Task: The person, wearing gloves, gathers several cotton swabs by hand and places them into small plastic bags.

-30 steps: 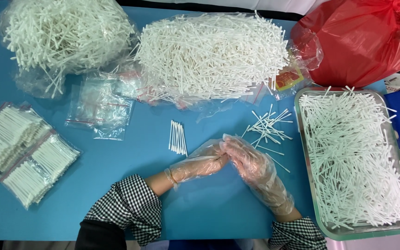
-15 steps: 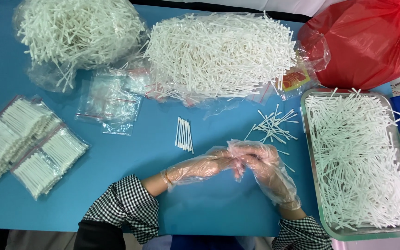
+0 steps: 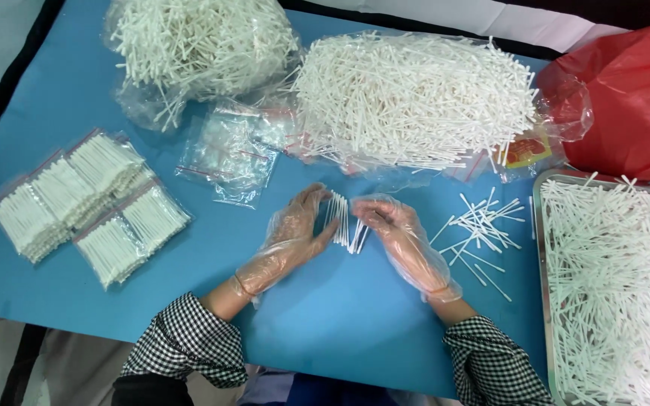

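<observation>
Lying between both hands (image 3: 295, 233) (image 3: 404, 240): swab bundle (image 3: 340, 220)

Table: blue top (image 3: 54, 83).
Far edge: two heaps of white sticks, left (image 3: 205, 41), middle (image 3: 415, 98).
Left: filled packets (image 3: 88, 207).
Beside them: empty clear bags (image 3: 227, 154).
Right: metal tray (image 3: 542, 225) full of sticks; loose sticks (image 3: 479, 229) beside it.
Corner: red bag (image 3: 626, 105).

Both hands wear loose, clear disposable plastic gloves, crinkled and glossy: the left hand (image 3: 293, 240) and the right hand (image 3: 400, 242). Each glove ends in a baggy open cuff at the wrist. Behind the cuffs, both forearms are covered by black-and-white small-checked fabric sleeves (image 3: 186, 342), slightly bunched.
</observation>
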